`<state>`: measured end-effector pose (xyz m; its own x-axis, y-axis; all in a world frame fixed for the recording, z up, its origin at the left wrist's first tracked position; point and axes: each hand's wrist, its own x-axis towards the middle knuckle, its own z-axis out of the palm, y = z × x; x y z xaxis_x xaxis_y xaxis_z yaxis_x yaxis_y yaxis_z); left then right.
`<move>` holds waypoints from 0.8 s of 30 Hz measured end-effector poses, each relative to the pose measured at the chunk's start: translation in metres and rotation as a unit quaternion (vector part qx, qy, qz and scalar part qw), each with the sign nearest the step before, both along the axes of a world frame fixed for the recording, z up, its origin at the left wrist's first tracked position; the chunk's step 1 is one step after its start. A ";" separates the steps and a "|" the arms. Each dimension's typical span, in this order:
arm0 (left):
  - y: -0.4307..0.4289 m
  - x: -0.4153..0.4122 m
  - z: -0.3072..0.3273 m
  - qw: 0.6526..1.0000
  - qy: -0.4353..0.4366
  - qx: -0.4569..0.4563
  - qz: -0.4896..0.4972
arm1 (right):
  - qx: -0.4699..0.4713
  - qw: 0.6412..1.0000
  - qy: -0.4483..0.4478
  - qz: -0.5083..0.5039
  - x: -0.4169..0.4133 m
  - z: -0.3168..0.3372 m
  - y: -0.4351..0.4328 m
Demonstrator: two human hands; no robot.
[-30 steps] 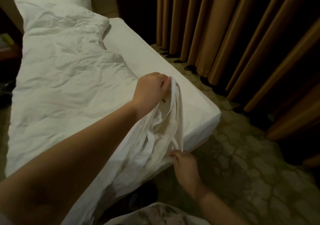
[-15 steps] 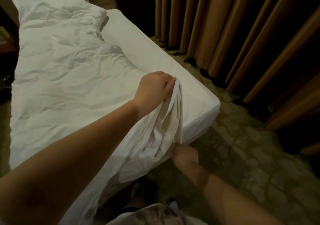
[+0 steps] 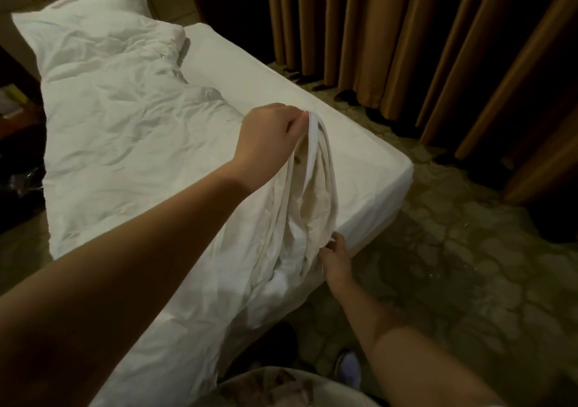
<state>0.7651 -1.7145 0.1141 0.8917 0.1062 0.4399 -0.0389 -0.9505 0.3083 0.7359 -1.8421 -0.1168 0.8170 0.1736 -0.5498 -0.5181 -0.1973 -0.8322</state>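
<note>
Above mattress (image 3: 359, 169), left grip (image 3: 272, 137) bunches duvet cover (image 3: 312, 206) hem; right grip (image 3: 336, 258) pinches lower edge. Risk: weak pinch slips w/ next tug, cover drops off mattress.

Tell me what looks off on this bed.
The duvet lies crumpled and skewed, leaving a strip of mattress bare; the left hand holds its end bunched up, the right hand pinches it lower.

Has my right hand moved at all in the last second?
Yes, slightly: the right hand has reached forward, closer to the side of the white mattress, at the bottom of the lifted white sheet.
</note>
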 end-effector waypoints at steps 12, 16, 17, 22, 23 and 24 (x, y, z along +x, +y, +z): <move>0.021 0.002 -0.003 0.995 -0.008 -0.004 -0.095 | -0.186 0.973 -0.056 -0.124 -0.038 -0.011 0.034; 0.028 0.002 -0.002 0.993 -0.015 -0.015 -0.116 | -0.223 0.945 -0.100 -0.215 -0.027 -0.007 0.041; 0.029 0.002 -0.002 0.993 -0.014 -0.016 -0.115 | -0.244 0.937 -0.130 -0.213 -0.025 -0.003 0.044; 0.033 0.004 0.000 0.993 -0.008 -0.016 -0.114 | -0.243 0.904 -0.242 -0.255 -0.005 0.032 0.053; 0.034 0.005 0.000 0.993 -0.008 -0.018 -0.117 | -0.234 0.903 -0.245 -0.263 0.000 0.037 0.051; 0.034 0.007 0.000 0.993 -0.009 -0.020 -0.120 | -0.240 0.902 -0.249 -0.257 0.004 0.039 0.050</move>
